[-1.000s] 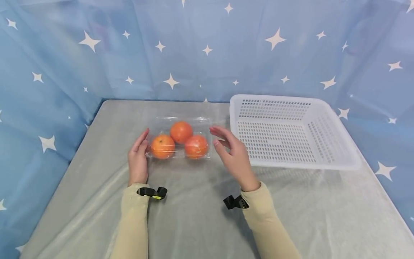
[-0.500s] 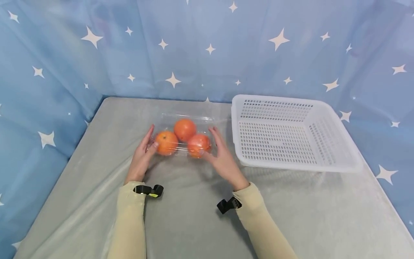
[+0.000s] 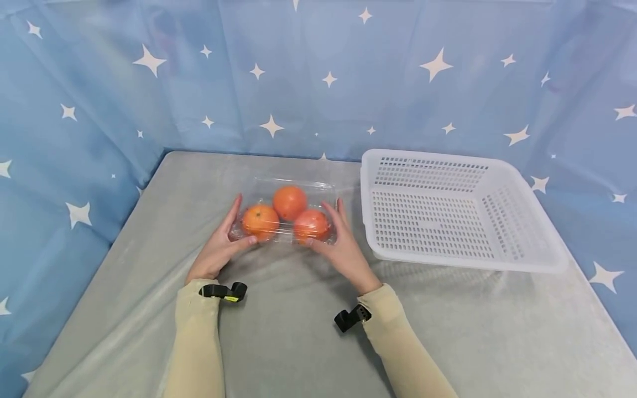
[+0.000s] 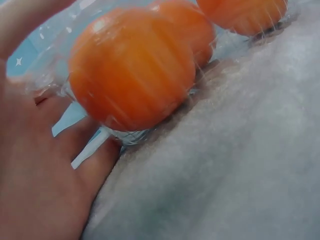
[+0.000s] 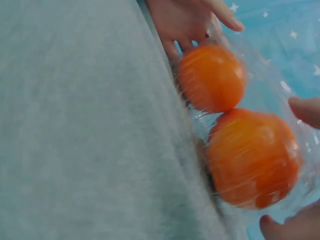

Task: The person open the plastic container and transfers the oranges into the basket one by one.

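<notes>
Three oranges lie inside a clear plastic box (image 3: 285, 234) left of the middle of the table. The left orange (image 3: 260, 222) shows a small green stem spot; the back orange (image 3: 290, 202) and the right orange (image 3: 311, 225) sit close by. My left hand (image 3: 219, 250) grips the box's left end, thumb over the front corner and fingers along the side. At the other end my right hand (image 3: 345, 251) holds the box, its thumb at the front and fingers on the right side. In the left wrist view, clear plastic separates the nearest orange (image 4: 132, 70) from the fingers.
A white plastic basket (image 3: 527, 251) with slotted walls stands to the right of the box, its left rim close to my right hand. Grey cloth (image 3: 288, 331) covers the table. A blue curtain (image 3: 308, 72) with white stars hangs behind and at both sides.
My right hand has come in from beside the box and now grips its right end. My left thumb has moved onto the front corner. The box has shifted slightly right in the head view.
</notes>
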### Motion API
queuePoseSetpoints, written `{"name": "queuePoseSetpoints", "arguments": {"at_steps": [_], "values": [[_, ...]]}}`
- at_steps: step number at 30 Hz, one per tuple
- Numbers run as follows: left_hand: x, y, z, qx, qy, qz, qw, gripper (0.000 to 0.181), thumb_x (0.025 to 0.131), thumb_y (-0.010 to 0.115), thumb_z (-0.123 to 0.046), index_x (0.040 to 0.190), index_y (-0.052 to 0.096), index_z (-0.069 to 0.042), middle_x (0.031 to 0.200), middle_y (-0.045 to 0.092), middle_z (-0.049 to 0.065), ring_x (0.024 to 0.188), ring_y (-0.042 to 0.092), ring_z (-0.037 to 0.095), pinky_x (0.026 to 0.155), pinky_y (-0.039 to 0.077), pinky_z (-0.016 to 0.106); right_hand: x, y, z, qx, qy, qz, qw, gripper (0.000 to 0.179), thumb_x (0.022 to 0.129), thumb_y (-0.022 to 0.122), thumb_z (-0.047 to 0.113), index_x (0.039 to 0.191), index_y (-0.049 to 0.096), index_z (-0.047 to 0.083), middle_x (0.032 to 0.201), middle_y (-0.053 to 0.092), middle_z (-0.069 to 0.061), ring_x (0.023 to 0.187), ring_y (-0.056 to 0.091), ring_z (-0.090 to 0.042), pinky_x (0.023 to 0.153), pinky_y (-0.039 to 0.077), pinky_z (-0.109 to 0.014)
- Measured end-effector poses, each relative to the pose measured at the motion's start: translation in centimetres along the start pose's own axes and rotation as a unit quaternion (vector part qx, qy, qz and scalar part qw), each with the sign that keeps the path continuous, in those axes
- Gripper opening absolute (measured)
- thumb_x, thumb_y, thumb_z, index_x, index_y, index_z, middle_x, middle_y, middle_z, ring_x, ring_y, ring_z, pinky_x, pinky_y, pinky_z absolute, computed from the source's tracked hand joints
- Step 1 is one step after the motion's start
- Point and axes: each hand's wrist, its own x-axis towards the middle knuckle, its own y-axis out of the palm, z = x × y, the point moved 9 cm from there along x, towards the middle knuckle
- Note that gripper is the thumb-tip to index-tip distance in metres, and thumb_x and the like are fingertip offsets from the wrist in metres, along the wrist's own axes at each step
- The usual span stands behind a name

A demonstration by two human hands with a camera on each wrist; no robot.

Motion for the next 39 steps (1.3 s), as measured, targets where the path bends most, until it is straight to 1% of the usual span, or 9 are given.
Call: {"name": "queuePoseSetpoints", "arguments": {"at_steps": [4, 7, 13, 15, 18, 25, 28, 33, 39], "values": [[-0.1, 0.0, 0.2, 0.018, -0.017, 0.008, 0.9997, 0.090, 0.076, 0.071, -0.022, 0.138, 0.010, -0.047, 0.147, 0.006, -0.013, 0.117, 0.037, 0.024, 0.093, 0.031, 0.041, 0.1, 0.1, -0.7, 0.015, -0.007, -0.002, 0.9999, 0.087, 0.068, 0.074, 0.041, 0.138, 0.021, 0.043, 0.146, -0.010, 0.015, 0.134, -0.002, -0.015, 0.101, 0.015, -0.056], [-0.2, 0.1, 0.3, 0.024, -0.029, 0.015, 0.9992, 0.090, 0.077, 0.071, -0.024, 0.136, 0.009, -0.051, 0.147, 0.005, -0.012, 0.111, 0.041, 0.023, 0.091, 0.032, 0.040, 0.1, 0.2, -1.1, 0.034, -0.008, -0.007, 0.9994, 0.093, 0.067, 0.076, 0.038, 0.138, 0.016, 0.045, 0.146, -0.010, 0.017, 0.134, -0.003, -0.012, 0.102, 0.013, -0.053], [-0.6, 0.5, -0.4, -0.016, -0.011, 0.027, 0.9994, 0.090, 0.080, 0.066, -0.012, 0.142, 0.006, -0.038, 0.149, 0.002, -0.008, 0.133, 0.012, 0.018, 0.100, 0.023, 0.049, -0.3, 0.3, -0.8, 0.136, -0.015, -0.001, 0.9906, 0.096, 0.072, 0.075, 0.018, 0.142, 0.013, 0.033, 0.148, -0.001, 0.011, 0.134, 0.002, -0.009, 0.106, 0.013, -0.042], [-0.6, 0.7, -0.6, -0.027, -0.008, 0.030, 0.9991, 0.090, 0.080, 0.064, -0.009, 0.143, 0.005, -0.034, 0.148, 0.001, -0.009, 0.133, 0.010, 0.018, 0.101, 0.021, 0.050, -0.6, 0.1, -0.4, 0.159, -0.021, 0.000, 0.9870, 0.095, 0.073, 0.073, 0.012, 0.143, 0.011, 0.027, 0.149, 0.002, 0.009, 0.134, 0.004, -0.008, 0.106, 0.015, -0.038], [-0.5, 0.9, -0.7, -0.036, -0.003, 0.033, 0.9988, 0.089, 0.081, 0.062, -0.008, 0.144, 0.005, -0.032, 0.148, 0.001, -0.010, 0.133, 0.011, 0.019, 0.101, 0.020, 0.050, -0.8, -0.1, 0.1, 0.158, -0.032, -0.001, 0.9869, 0.092, 0.076, 0.070, 0.009, 0.144, 0.010, 0.023, 0.149, 0.003, 0.007, 0.133, 0.005, -0.007, 0.106, 0.017, -0.036], [0.1, 0.2, 0.8, -0.009, 0.024, 0.015, 0.9996, 0.083, 0.080, 0.059, -0.009, 0.143, 0.012, -0.037, 0.145, 0.008, -0.022, 0.133, 0.008, 0.009, 0.102, 0.013, 0.052, -1.2, -0.3, 0.2, 0.131, -0.029, 0.003, 0.9910, 0.088, 0.080, 0.066, 0.015, 0.143, 0.007, 0.032, 0.149, 0.004, 0.007, 0.133, 0.004, -0.007, 0.106, 0.014, -0.040], [0.2, 0.4, 0.9, -0.013, 0.036, 0.017, 0.9991, 0.082, 0.080, 0.058, -0.009, 0.143, 0.012, -0.035, 0.145, 0.008, -0.022, 0.133, 0.005, 0.007, 0.103, 0.009, 0.051, -1.3, -0.4, 0.1, 0.124, -0.031, 0.002, 0.9919, 0.087, 0.082, 0.065, 0.017, 0.143, 0.005, 0.029, 0.149, 0.006, 0.005, 0.133, 0.005, -0.007, 0.106, 0.013, -0.040], [-0.1, 0.8, 0.2, -0.027, 0.021, 0.027, 0.9991, 0.082, 0.082, 0.058, -0.009, 0.143, 0.009, -0.034, 0.148, 0.006, -0.013, 0.133, 0.007, 0.014, 0.101, 0.014, 0.052, -1.4, -0.4, 0.3, 0.123, -0.039, 0.006, 0.9917, 0.087, 0.083, 0.064, 0.015, 0.145, 0.002, 0.021, 0.150, 0.005, -0.001, 0.134, 0.005, -0.008, 0.106, 0.013, -0.040], [-0.6, 0.7, -0.5, -0.025, -0.014, 0.024, 0.9993, 0.083, 0.083, 0.061, -0.015, 0.143, 0.007, -0.034, 0.149, 0.004, -0.003, 0.124, 0.026, 0.023, 0.097, 0.025, 0.048, -1.2, -0.1, 0.4, 0.121, -0.038, 0.008, 0.9919, 0.086, 0.084, 0.062, 0.017, 0.144, 0.002, 0.026, 0.149, 0.004, 0.000, 0.134, 0.004, -0.008, 0.106, 0.013, -0.043]]}}
